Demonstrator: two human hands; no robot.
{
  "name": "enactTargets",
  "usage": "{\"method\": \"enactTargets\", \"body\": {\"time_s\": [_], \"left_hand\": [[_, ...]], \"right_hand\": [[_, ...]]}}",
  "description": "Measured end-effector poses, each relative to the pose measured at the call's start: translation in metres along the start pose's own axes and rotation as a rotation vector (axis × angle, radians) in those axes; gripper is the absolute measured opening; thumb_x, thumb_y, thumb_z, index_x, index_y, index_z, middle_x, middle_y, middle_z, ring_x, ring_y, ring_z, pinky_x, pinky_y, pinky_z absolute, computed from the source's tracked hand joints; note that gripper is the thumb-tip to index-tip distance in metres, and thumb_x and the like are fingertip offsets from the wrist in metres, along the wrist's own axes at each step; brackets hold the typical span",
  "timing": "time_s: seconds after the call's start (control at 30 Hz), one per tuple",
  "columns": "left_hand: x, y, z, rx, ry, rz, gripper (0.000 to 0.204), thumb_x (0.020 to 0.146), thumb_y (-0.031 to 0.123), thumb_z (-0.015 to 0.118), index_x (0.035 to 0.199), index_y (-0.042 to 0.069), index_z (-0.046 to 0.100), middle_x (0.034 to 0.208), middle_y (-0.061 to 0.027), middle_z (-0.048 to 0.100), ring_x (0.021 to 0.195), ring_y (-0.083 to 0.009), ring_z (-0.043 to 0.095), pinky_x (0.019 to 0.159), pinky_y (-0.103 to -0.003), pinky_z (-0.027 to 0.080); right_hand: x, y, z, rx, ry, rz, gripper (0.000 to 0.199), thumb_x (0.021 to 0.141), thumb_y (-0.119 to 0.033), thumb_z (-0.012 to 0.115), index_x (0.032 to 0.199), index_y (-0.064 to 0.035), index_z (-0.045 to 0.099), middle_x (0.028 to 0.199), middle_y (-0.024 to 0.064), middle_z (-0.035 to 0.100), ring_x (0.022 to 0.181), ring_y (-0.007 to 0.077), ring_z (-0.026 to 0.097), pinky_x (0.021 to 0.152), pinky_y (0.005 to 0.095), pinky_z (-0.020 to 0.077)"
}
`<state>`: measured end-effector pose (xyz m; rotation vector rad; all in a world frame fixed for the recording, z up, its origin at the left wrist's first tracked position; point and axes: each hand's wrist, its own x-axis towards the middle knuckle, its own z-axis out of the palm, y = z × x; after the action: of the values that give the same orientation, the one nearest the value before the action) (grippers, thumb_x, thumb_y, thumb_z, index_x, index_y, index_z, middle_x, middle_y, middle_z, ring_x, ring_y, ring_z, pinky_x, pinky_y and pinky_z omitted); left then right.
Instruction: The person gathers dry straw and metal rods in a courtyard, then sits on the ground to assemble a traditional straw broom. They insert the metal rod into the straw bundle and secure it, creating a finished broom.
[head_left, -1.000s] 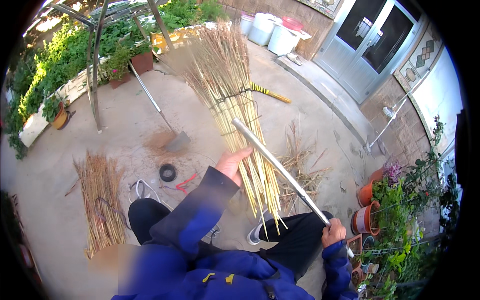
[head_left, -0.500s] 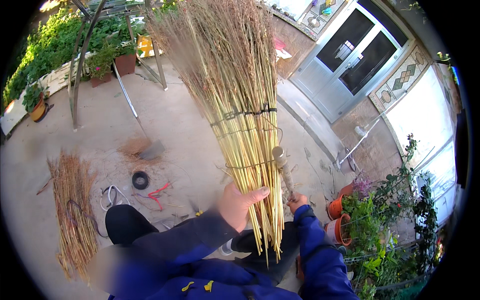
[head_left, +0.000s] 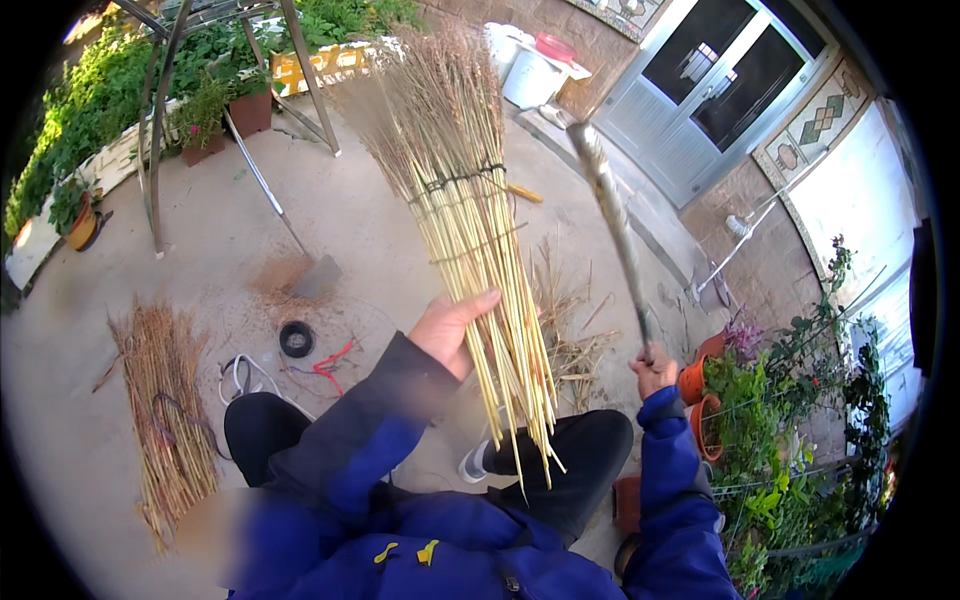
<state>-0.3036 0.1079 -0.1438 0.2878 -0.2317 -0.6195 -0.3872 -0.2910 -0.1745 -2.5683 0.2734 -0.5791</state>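
My left hand (head_left: 449, 330) is closed around the stalk end of a large broom bundle (head_left: 468, 235), thumb lying across the straw. Dark ties cross the bundle above my grip, and its bushy brown tops point away from me. Loose stalk ends hang over my right knee. To the right, my right hand (head_left: 655, 371) grips the lower end of a thick wooden stick (head_left: 618, 220). The stick is raised, tilted and apart from the bundle. Fingers of my left hand behind the stalks are partly hidden.
A second straw bundle (head_left: 165, 410) lies at left. Black tape roll (head_left: 297, 339), red cord (head_left: 333, 366) and a shovel (head_left: 318, 278) are on the ground ahead. Straw scraps (head_left: 575, 355) lie beyond my right knee. Potted plants (head_left: 706, 425) line the right side; a metal frame (head_left: 160, 120) stands far left.
The stick has swung away from the bundle, to the right and up, with my right hand. The bundle sits lower and slightly left in view, uncovering straw scraps and a white bucket.
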Motion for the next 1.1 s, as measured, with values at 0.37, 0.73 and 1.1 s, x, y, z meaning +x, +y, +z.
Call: {"method": "enactTargets", "body": {"time_s": [0.37,0.73,1.1], "left_hand": [[0.06,0.013,-0.115,-0.049,0.205,-0.094,0.036,0.092,0.02,0.044,0.12,-0.003,0.043,0.116,-0.0241,0.052,0.109,-0.0358,0.052,0.093,-0.051,0.042],[0.065,-0.006,-0.188,0.034,0.535,-0.057,0.026,0.092,0.019,0.047,0.109,0.0,0.05,0.099,-0.0148,0.059,0.088,-0.0297,0.059,0.077,-0.045,0.051],[0.065,-0.003,-0.205,0.107,0.579,0.087,0.026,0.09,0.01,0.049,0.113,-0.001,0.048,0.105,-0.0145,0.057,0.093,-0.0271,0.058,0.083,-0.041,0.049]], "right_hand": [[-0.139,-0.096,-0.089,0.246,-0.311,0.346,0.014,0.067,-0.005,0.064,0.064,-0.0027,0.051,0.05,-0.0021,0.043,0.048,0.0066,0.04,0.044,0.0236,0.0328],[-0.239,-0.079,-0.088,0.343,-0.618,0.534,0.023,0.063,-0.002,0.068,0.057,-0.0023,0.046,0.049,0.0015,0.046,0.044,0.0084,0.041,0.044,0.0235,0.0342],[-0.261,-0.057,-0.085,0.075,-0.694,0.501,0.032,0.06,-0.01,0.076,0.056,-0.0005,0.046,0.049,0.011,0.048,0.044,0.019,0.044,0.046,0.0317,0.0388]]}}
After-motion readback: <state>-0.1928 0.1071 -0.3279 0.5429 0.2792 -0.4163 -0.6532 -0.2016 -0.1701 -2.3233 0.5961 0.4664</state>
